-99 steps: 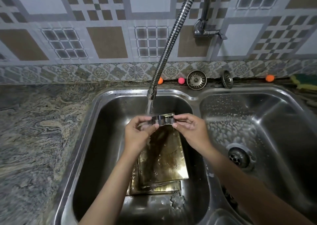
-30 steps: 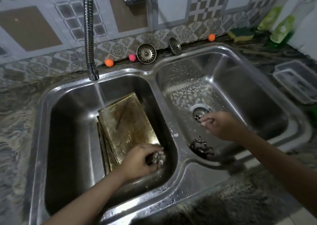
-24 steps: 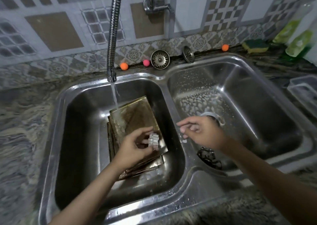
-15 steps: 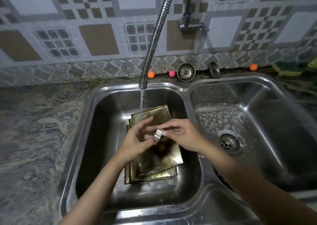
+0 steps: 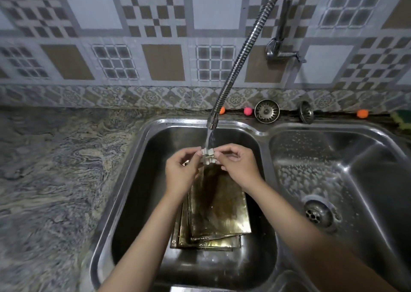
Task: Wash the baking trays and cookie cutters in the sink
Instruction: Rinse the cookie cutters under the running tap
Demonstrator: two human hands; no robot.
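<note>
A: What does each hand hold?

B: The left hand (image 5: 181, 176) and right hand (image 5: 239, 166) pinch one small metal cookie cutter (image 5: 208, 156) between thumb and fingertips, one hand at each end. Both are closed on it, the other fingers curled loosely.

A: Why hold it there?

B: It sits directly beneath the flexible tap hose (image 5: 239, 53), in the water stream (image 5: 209, 139). Gripping only the ends probably leaves the middle open to the flow, so this looks like rinsing.

A: And below the hands?

B: The stacked baking trays (image 5: 219, 211) lie flat on the floor of the left basin (image 5: 133, 193), brown-stained, directly under the runoff. They appear to be waiting their turn, likely soaking meanwhile.

A: Further out?

B: The right basin (image 5: 367, 180) shows suds on its far wall and an open drain (image 5: 318, 213). Two strainer plugs (image 5: 266, 111) lean against the far ledge, out of the way. The stone desk (image 5: 55, 169) stretches left.
</note>
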